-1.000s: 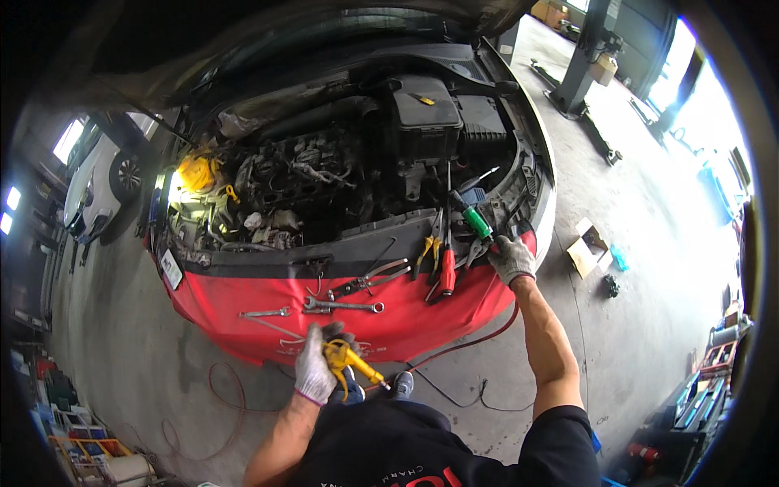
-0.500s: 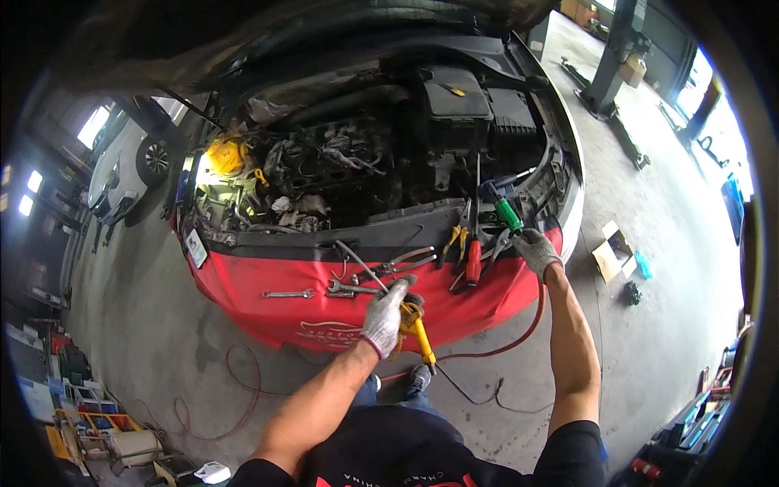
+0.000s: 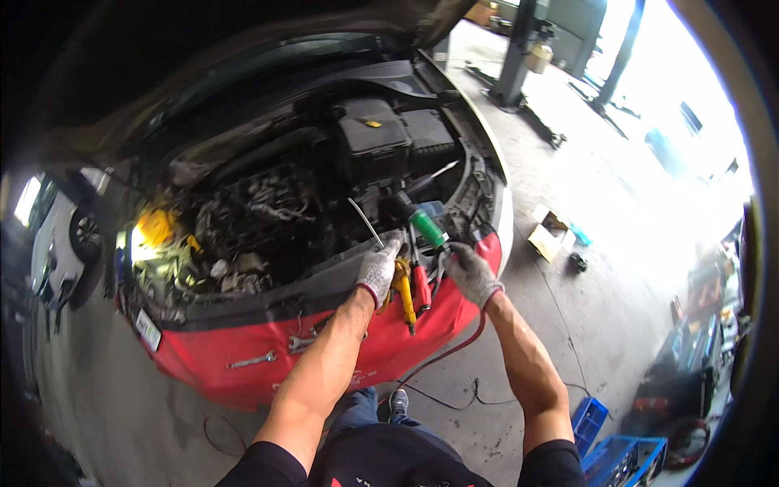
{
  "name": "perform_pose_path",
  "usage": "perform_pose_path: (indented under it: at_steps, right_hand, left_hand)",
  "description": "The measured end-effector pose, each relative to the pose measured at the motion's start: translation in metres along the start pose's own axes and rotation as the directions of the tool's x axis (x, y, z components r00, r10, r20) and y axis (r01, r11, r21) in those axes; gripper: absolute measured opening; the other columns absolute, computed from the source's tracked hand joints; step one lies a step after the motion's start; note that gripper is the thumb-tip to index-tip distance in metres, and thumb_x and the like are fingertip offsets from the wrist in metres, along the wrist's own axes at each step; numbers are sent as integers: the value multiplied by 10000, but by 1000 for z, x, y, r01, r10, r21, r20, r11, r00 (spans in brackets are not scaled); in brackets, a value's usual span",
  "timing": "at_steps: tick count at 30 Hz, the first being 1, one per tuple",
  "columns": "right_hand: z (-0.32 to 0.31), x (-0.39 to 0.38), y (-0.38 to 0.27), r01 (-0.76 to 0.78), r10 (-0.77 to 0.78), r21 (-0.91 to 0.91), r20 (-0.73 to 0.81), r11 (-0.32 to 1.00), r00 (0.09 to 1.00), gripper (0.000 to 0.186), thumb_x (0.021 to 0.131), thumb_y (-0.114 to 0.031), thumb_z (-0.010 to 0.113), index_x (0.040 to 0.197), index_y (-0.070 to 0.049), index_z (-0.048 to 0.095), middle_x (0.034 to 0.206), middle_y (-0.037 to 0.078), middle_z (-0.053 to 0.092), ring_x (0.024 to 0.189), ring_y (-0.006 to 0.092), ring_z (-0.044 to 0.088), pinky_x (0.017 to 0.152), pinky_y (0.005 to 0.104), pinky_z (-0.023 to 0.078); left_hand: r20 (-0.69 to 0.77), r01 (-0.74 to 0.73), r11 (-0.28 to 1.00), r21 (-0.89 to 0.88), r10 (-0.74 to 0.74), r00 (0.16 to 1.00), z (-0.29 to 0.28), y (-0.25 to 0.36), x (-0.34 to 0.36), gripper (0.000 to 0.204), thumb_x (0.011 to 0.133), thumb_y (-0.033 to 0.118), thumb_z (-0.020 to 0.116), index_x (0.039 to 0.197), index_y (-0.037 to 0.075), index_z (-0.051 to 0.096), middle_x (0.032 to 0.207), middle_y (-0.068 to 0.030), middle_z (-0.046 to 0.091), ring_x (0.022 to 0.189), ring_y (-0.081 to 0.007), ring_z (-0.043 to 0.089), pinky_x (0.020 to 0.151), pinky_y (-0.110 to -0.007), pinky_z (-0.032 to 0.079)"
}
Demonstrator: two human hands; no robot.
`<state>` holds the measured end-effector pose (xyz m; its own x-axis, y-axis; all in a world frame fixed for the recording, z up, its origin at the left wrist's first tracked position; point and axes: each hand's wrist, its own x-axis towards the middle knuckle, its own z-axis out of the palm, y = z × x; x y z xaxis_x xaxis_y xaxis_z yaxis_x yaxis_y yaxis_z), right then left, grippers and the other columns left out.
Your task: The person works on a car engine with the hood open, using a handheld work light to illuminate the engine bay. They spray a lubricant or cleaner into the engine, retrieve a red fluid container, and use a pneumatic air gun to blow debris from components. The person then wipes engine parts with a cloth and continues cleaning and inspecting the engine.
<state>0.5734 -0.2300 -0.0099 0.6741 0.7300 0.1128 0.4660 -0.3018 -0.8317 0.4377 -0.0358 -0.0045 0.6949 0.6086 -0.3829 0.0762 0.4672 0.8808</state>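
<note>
Yellow air gun (image 3: 404,296) in the left hand (image 3: 379,268), over the right part of the car's red cover (image 3: 203,341) — that gloved grip is closed round it, and a thin metal rod (image 3: 365,221) sticks up on the far side toward the engine (image 3: 276,199). Farther off and a little right, a green tool (image 3: 428,228) slants over the car's front edge. The right hand (image 3: 473,272) is at its near end; whether that grip clamps the tool or the red hose (image 3: 479,329) below, I can't tell. To me the step in hand looks like handling the tool's hose end — the next move would call for steady fingers, clear of the red screwdriver (image 3: 422,288) between the hands.
</note>
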Motion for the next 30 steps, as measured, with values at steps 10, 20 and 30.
perform_pose_path:
  at_steps: [10,20,30]
  right_hand:
    - [-9,-89,-74,-267,265,2,112,964,958,409,1013,-171,671,1408,-73,634,925,-7,687,765,89,603,702,281,529]
    - [-18,-105,-69,-385,390,88,-40,919,920,314,1051,-234,620,1258,-17,712,826,-32,657,643,52,549,582,257,469]
    - [-55,-93,-53,-321,328,-149,25,935,944,389,1025,-370,646,1223,-44,725,860,103,730,705,143,659,691,341,549]
  left_hand:
    - [203,123,992,-35,-113,973,-4,-12,-3,364,929,417,768,853,62,769,787,-4,708,696,-109,641,662,-332,512]
    - [230,68,998,9,-68,971,41,0,-31,343,967,404,720,957,64,761,747,-3,683,650,-113,637,613,-300,499]
    - [112,77,986,-148,-61,992,74,-6,-38,290,962,334,725,873,59,741,735,22,655,619,-85,595,585,-274,494]
